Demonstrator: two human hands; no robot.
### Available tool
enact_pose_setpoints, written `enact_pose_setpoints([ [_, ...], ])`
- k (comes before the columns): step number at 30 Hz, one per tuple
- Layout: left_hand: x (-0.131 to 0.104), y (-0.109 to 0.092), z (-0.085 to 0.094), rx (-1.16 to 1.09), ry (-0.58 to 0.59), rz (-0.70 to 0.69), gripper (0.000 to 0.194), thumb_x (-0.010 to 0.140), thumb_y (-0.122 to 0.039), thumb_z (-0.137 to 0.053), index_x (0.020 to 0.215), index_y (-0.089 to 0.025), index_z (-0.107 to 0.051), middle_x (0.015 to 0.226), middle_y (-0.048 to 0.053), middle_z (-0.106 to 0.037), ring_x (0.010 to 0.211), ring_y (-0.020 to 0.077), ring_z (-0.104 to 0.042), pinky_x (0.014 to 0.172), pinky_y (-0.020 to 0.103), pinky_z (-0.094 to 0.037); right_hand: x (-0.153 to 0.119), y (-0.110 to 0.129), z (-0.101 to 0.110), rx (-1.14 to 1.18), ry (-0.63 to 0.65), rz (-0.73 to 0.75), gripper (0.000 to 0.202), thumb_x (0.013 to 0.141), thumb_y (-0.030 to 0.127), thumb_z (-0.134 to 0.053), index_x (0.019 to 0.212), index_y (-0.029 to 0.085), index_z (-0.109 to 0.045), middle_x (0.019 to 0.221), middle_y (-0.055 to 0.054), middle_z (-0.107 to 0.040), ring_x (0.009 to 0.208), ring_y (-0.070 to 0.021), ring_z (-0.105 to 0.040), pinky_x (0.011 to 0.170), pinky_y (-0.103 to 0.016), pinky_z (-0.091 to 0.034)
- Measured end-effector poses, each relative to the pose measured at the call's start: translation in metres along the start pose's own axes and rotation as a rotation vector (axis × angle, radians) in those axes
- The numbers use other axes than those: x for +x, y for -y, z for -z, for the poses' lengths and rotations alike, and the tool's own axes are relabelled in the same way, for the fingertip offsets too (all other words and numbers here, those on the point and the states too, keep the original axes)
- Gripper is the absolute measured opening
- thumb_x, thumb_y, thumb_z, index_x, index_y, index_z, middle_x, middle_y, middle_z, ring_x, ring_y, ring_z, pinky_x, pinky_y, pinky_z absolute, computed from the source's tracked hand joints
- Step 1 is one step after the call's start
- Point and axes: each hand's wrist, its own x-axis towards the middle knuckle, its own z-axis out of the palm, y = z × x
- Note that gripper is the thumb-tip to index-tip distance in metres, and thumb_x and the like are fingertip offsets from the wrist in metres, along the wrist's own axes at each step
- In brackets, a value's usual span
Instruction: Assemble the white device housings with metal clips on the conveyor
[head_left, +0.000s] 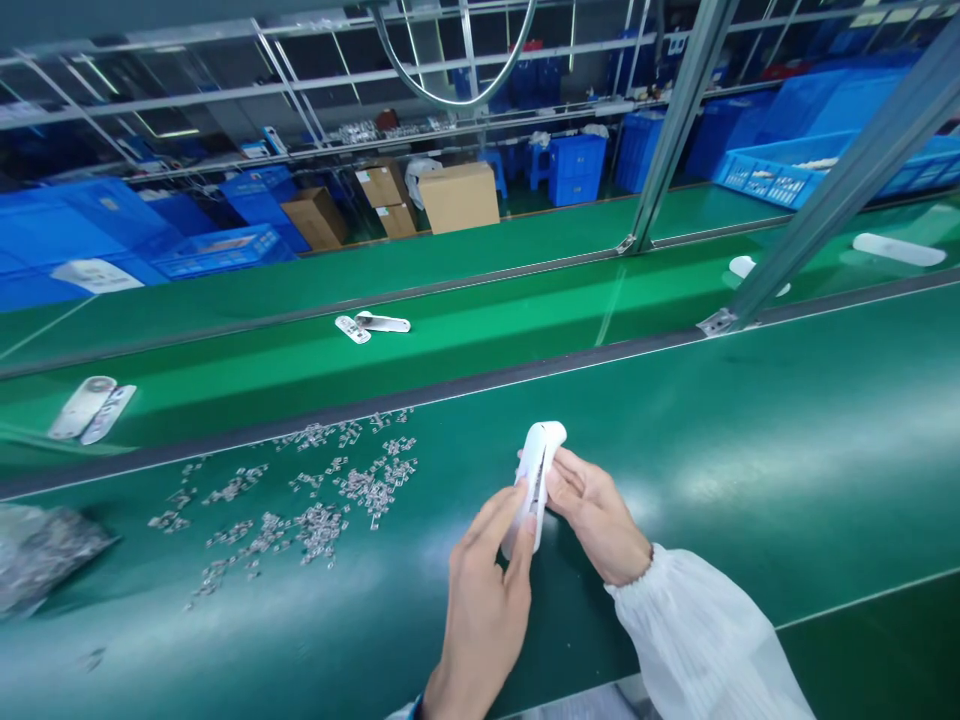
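A long white plastic housing point(534, 462) with a rounded, wider far end is held up over the green table, a dark gap running along its length between two shell halves. My left hand point(487, 600) grips its near part, fingers on the left side and thumb near the gap. From the right, my right hand point(596, 510) holds the middle of the housing, with some of its fingers hidden behind it. Several small metal pieces point(319, 530) lie scattered on the table to the left of my hands.
A plastic bag of small parts point(49, 555) lies at the left. Beyond the table edge, a green conveyor belt point(487, 330) carries opened white housings point(382, 322) and other white parts point(898, 250). Metal posts point(679, 120) rise at right. Blue crates point(576, 170) and cardboard boxes point(459, 197) stand behind.
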Motion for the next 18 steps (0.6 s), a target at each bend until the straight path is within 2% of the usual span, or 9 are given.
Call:
enact_pose_setpoints([
  [4,-0.001,-0.006,0.005,-0.271,0.086,0.167,0.045,0.093,-0.038,-0.056,0.137,-0.034,-0.054,0.139,0.002,-0.058,0.132,0.0259,-0.051,0.108,0.039,-0.046,0.002,0.002,0.002,-0.044,0.004,0.028,0.049,0.081,0.045,-0.072,0.125,0.024,-0.065,0.126,-0.01,-0.066,0.114,-0.0257,-0.062,0.102,-0.041,-0.045],
  [7,-0.002,-0.007,0.004,-0.408,0.097,0.216,0.049,0.091,-0.039,-0.058,0.139,-0.035,-0.052,0.139,0.001,-0.058,0.131,0.0262,-0.052,0.107,0.039,-0.047,0.003,0.003,0.001,-0.063,0.019,0.034,0.051,0.082,0.045,-0.071,0.128,0.024,-0.063,0.125,-0.01,-0.066,0.114,-0.026,-0.062,0.103,-0.042,-0.044],
  [14,-0.008,0.0,0.001,-0.387,0.034,0.207,0.047,0.086,-0.035,-0.066,0.133,-0.036,-0.059,0.142,0.0,-0.055,0.135,0.0265,-0.047,0.112,0.041,-0.042,0.002,0.005,-0.003,-0.098,0.049,0.085,0.045,0.083,0.043,-0.07,0.124,0.024,-0.065,0.122,-0.008,-0.067,0.113,-0.0244,-0.062,0.103,-0.04,-0.044],
  [16,-0.007,0.003,-0.002,-0.398,0.01,0.21,0.047,0.085,-0.035,-0.068,0.131,-0.034,-0.061,0.142,0.002,-0.056,0.135,0.0273,-0.047,0.111,0.04,-0.043,0.003,0.003,-0.007,-0.14,0.009,0.113,0.041,0.082,0.042,-0.071,0.119,0.024,-0.067,0.116,-0.008,-0.069,0.106,-0.0242,-0.065,0.098,-0.039,-0.048],
  [18,-0.002,0.005,-0.006,-0.493,-0.004,0.234,0.048,0.084,-0.036,-0.068,0.131,-0.029,-0.061,0.137,0.005,-0.06,0.13,0.0283,-0.053,0.107,0.04,-0.046,0.003,0.0,-0.01,-0.235,-0.09,0.142,0.04,0.08,0.04,-0.073,0.117,0.024,-0.069,0.111,-0.009,-0.071,0.099,-0.0252,-0.067,0.087,-0.039,-0.053],
])
